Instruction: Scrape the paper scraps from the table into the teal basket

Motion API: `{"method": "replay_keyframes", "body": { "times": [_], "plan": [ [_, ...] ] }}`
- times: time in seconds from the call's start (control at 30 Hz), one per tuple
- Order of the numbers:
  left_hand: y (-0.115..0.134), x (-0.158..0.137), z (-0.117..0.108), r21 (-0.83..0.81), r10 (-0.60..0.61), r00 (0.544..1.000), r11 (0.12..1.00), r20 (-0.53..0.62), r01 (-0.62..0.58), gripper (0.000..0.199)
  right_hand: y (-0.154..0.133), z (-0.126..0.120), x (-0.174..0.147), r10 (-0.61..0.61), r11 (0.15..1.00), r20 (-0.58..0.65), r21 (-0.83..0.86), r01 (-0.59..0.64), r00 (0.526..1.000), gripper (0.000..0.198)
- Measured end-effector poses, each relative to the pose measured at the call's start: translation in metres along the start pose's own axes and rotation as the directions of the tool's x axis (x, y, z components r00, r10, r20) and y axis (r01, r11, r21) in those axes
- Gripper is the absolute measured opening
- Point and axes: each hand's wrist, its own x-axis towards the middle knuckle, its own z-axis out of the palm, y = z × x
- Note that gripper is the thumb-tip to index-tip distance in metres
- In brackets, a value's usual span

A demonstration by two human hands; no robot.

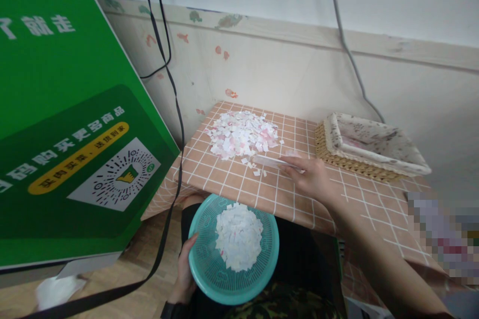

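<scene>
My left hand (pixel 186 264) grips the left rim of a round turquoise plastic colander (pixel 204 269), held over my lap just below the table edge. Inside it lies a heap of small white paper scraps (pixel 239 237). Over the table, my right hand (pixel 309 174) is closed on a flat white strip (pixel 267 161), whose exact kind I cannot make out. The strip's far end points left, beside a few loose scraps (pixel 256 172). Just beyond spreads a larger pile of white and pinkish paper scraps (pixel 241 134).
A checked brown cloth covers the table (pixel 232 179), which stands against a wall. A wicker basket (pixel 359 164) with a printed fabric lining sits at the right. On the left rises a big green panel (pixel 75 79), and a black strap (pixel 178 109) hangs beside it.
</scene>
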Motion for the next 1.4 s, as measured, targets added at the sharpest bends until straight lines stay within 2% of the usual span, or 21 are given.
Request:
{"method": "replay_keyframes", "body": {
  "times": [0.17, 0.33, 0.6, 0.8, 1.03, 1.27, 1.4],
  "plan": [
    [0.001, -0.001, 0.001, -0.013, 0.002, 1.000, 1.000, 0.001, -0.002, 0.022, 0.003, 0.014, -0.010, 0.024, 0.992, -0.027, 0.127, -0.021, 0.999, 0.018],
    [0.002, -0.005, 0.005, -0.012, 0.038, 0.999, 0.999, -0.014, -0.038, 0.020, 0.004, 0.024, -0.010, 0.051, 0.996, -0.101, 0.083, -0.043, 0.994, 0.020],
    [0.002, -0.006, 0.005, -0.042, -0.021, 1.000, 0.999, 0.004, 0.021, 0.017, -0.004, 0.028, 0.001, 0.016, 1.000, -0.154, 0.012, -0.015, 0.988, 0.022],
    [0.002, -0.006, 0.005, -0.034, -0.018, 1.000, 0.999, 0.014, 0.019, 0.019, -0.010, 0.026, 0.004, -0.029, 1.000, -0.079, 0.009, 0.030, 0.996, 0.021],
    [0.001, -0.003, 0.003, -0.015, 0.010, 1.000, 1.000, 0.013, -0.010, 0.017, -0.005, 0.020, 0.013, 0.023, 0.996, -0.080, 0.088, -0.016, 0.996, 0.020],
    [0.001, -0.003, 0.004, -0.016, -0.019, 1.000, 1.000, 0.007, 0.019, 0.017, -0.001, 0.017, 0.022, 0.079, 0.992, 0.005, 0.100, -0.079, 0.997, 0.022],
    [0.001, -0.004, 0.004, -0.007, -0.014, 1.000, 1.000, 0.004, 0.014, 0.019, 0.004, 0.016, 0.028, 0.056, 0.992, 0.027, 0.111, -0.059, 0.998, 0.022]
  ]
}}
